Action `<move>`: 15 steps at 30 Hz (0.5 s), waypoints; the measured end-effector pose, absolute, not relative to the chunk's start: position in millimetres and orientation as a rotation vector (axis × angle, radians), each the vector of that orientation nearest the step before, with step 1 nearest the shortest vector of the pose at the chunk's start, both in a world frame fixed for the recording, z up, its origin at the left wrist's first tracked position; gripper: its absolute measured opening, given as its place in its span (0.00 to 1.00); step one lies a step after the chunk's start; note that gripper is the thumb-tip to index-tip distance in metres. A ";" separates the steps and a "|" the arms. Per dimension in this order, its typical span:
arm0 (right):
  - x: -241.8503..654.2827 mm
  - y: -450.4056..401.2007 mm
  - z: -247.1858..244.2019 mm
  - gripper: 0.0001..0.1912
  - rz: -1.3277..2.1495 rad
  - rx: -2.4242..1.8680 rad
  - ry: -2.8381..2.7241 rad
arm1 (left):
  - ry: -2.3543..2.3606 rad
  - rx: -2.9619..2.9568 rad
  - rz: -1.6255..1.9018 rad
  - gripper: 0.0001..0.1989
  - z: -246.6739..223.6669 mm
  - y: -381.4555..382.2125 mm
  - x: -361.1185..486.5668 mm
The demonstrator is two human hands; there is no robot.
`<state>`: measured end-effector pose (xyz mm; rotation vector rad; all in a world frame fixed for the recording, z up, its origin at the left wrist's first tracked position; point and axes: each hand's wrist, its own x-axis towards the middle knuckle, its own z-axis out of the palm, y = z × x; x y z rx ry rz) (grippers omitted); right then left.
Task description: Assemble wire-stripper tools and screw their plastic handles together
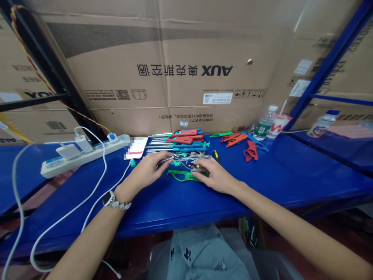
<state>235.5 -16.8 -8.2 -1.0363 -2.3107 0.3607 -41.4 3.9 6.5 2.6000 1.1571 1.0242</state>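
Observation:
My left hand [151,166] is closed with thumb and fingers pinching a thin metal lighter tube [167,159]. My right hand [217,175] is closed around a small greyish, see-through lighter part [198,170]; a thin tube or wire seems to run from it toward the left hand. Just below lies a green lighter casing half [183,177], partly under my right fingers. Behind both hands is a loose heap of small metal and wire parts [189,156]. A yellow-and-black screwdriver handle [215,156] sticks out beyond the right hand.
Red lighters [182,136] and blue lighters [189,147] lie stacked behind the hands. Loose red casings [251,151] are at right, near a water bottle [264,124] and a drink cup [278,126]. At left are a power strip [93,153], white cables [103,171] and a phone [136,148].

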 end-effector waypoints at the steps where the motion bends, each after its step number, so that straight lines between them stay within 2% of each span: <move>1: 235.9 -16.1 -8.7 0.07 0.351 -1.031 -2.302 | 1.163 2.595 1.030 0.10 6.7 3.9 -41.5; 15: 236.7 -12.8 -13.2 0.10 0.530 -1.038 -2.175 | 1.158 2.582 1.042 0.10 6.8 2.7 -41.2</move>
